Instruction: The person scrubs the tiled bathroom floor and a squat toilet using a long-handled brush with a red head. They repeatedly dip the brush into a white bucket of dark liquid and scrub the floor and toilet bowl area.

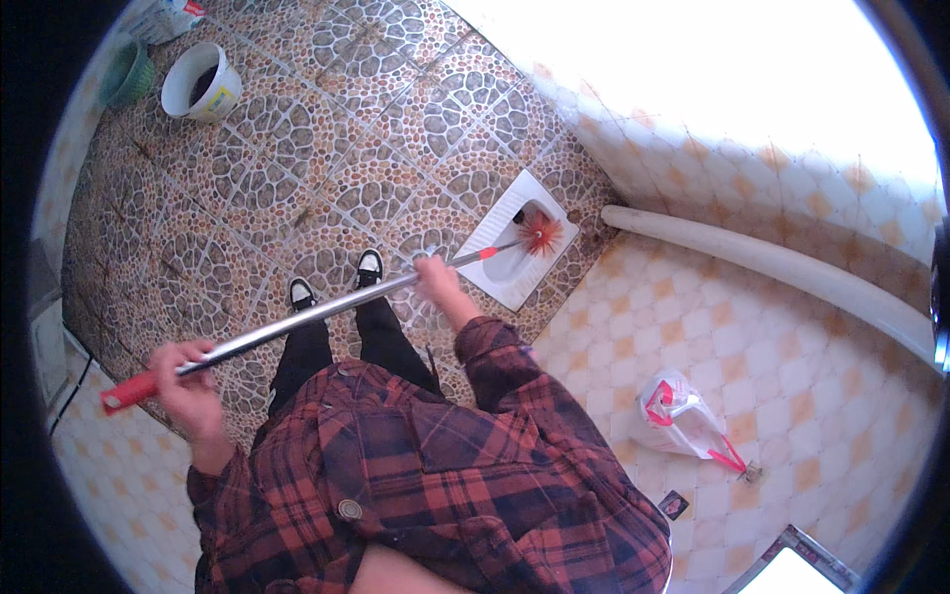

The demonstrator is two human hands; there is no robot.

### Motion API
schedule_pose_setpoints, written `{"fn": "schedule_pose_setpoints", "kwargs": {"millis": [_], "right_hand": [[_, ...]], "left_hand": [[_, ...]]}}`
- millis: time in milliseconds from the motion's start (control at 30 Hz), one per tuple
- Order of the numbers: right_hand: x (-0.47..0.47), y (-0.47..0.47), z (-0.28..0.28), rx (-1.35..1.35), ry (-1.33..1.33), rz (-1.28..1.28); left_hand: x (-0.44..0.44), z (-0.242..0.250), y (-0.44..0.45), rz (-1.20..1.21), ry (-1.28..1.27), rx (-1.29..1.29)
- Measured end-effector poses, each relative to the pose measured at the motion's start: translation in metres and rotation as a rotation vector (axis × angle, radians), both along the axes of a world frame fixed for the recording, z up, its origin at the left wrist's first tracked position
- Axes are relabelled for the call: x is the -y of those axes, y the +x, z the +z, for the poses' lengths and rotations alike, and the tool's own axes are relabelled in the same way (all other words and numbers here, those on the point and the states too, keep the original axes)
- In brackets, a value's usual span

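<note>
A long brush with a metal pole (319, 314) slants across the view in front of me. My left hand (185, 386) grips it near the red end grip (130, 393). Around the pole's farther part is my right hand (438, 281), slightly blurred. Beyond a red collar and a thin rod, the round brush head (539, 233) with reddish bristles is over the basin of a white squat toilet (512, 286), beside its dark drain hole. Whether the bristles touch the basin I cannot tell.
A white bucket (223, 96) with dark contents, a green basket (133, 74) and a bag (167, 22) stand at the upper left. A thick white pipe (742, 256) runs along the tiled wall (631, 349). On that wall hangs a plastic bag (683, 423). My shoes are on the pebble-patterned floor (274, 185).
</note>
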State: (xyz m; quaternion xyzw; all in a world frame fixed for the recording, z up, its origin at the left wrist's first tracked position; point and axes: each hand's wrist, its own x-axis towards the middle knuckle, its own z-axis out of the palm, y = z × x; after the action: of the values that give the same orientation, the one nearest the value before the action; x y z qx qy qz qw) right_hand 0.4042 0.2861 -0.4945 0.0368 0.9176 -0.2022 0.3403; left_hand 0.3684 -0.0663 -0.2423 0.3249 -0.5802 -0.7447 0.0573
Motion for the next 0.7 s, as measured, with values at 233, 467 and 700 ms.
{"fn": "schedule_pose_setpoints", "kwargs": {"millis": [233,467,700], "right_hand": [[-0.004,0.001,0.01,-0.011,0.048,-0.012],[-0.035,0.007,0.003,-0.094,-0.007,-0.142],[0.017,0.007,-0.001,-0.023,-0.016,-0.021]], "left_hand": [[0.007,-0.02,0.01,0.045,0.075,0.065],[-0.004,-0.023,0.02,-0.026,0.097,0.086],[0.02,-0.01,0.018,0.126,-0.026,0.044]]}}
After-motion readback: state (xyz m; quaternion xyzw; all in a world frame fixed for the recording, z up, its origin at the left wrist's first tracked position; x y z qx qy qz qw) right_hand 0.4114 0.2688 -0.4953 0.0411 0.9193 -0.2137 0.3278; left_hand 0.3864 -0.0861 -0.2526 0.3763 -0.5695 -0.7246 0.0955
